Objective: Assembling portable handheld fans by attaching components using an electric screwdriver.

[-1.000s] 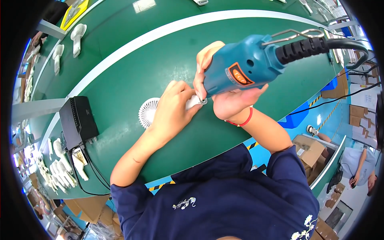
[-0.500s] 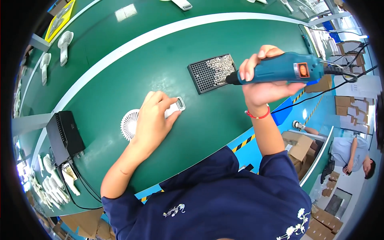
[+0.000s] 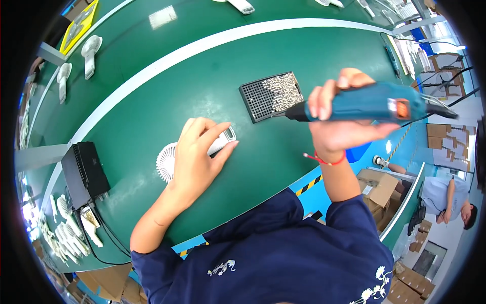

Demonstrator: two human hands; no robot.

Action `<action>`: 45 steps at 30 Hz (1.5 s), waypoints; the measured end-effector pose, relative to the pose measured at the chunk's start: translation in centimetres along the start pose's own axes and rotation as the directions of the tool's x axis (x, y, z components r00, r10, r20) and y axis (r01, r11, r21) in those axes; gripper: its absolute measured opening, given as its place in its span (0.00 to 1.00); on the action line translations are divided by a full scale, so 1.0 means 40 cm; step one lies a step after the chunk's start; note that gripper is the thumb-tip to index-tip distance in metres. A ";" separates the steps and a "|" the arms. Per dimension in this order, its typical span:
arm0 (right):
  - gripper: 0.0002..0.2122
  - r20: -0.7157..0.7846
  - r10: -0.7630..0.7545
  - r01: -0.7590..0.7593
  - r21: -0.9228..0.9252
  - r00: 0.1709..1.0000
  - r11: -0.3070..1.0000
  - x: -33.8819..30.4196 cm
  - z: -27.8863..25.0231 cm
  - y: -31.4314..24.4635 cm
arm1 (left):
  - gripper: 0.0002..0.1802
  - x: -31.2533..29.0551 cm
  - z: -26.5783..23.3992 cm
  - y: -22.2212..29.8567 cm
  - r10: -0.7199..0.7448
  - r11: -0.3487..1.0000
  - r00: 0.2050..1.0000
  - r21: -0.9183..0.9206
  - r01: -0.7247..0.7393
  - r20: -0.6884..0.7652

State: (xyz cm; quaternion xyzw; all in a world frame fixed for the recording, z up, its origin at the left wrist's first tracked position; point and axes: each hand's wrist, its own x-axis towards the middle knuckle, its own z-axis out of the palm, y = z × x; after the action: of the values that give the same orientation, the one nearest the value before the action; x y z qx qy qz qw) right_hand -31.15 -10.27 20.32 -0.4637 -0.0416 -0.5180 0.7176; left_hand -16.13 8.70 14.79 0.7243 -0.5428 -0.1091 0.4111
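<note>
A white handheld fan point(image 3: 166, 162) lies on the green table, its round ribbed head to the left and its handle to the right. My left hand point(image 3: 199, 149) is closed around the fan's handle and covers its middle. In my right hand point(image 3: 338, 109) is a teal electric screwdriver point(image 3: 372, 103), slightly blurred, with its black nose and thin bit pointing left. The bit's end is near the lower edge of a black perforated screw tray point(image 3: 257, 103); whether it touches the tray cannot be made out. Many small metal screws point(image 3: 285, 92) fill the tray's right part.
A black power box point(image 3: 85, 169) with cables stands at the left. Several white fans point(image 3: 68, 238) lie in the lower left corner, and more point(image 3: 90, 55) lie beyond the white strip. Cardboard boxes point(image 3: 377, 187) and a seated person point(image 3: 448, 200) are at the right.
My right hand has brought the screwdriver down and slightly right, its bit now lower by the tray. My left hand keeps its hold on the fan.
</note>
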 end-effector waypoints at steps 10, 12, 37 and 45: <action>0.39 0.225 0.178 -0.224 0.199 0.958 0.954 -0.004 0.119 0.009 | 0.10 -0.008 -0.012 0.023 0.164 0.950 0.986 -0.266 -0.164 -0.022; 0.39 0.235 0.180 -0.227 0.192 0.955 0.955 -0.010 0.119 0.018 | 0.09 -0.010 -0.014 0.026 0.116 0.946 0.993 -0.307 -0.106 0.014; 0.45 0.276 0.293 -0.282 -0.079 0.915 0.956 -0.102 0.163 0.150 | 0.14 -0.013 -0.042 -0.056 -0.013 0.977 0.967 -0.201 0.066 0.253; 0.44 0.183 0.361 -0.293 -0.317 0.914 0.902 -0.154 0.145 0.191 | 0.18 -0.021 -0.046 -0.063 0.083 0.990 0.984 -0.126 -0.063 0.156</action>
State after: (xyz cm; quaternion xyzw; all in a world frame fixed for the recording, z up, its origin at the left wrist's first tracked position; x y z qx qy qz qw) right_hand -25.56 -1.55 15.50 -0.6202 0.0261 -0.3307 0.7109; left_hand -13.58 10.47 13.91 0.6665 -0.5928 -0.1848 0.4126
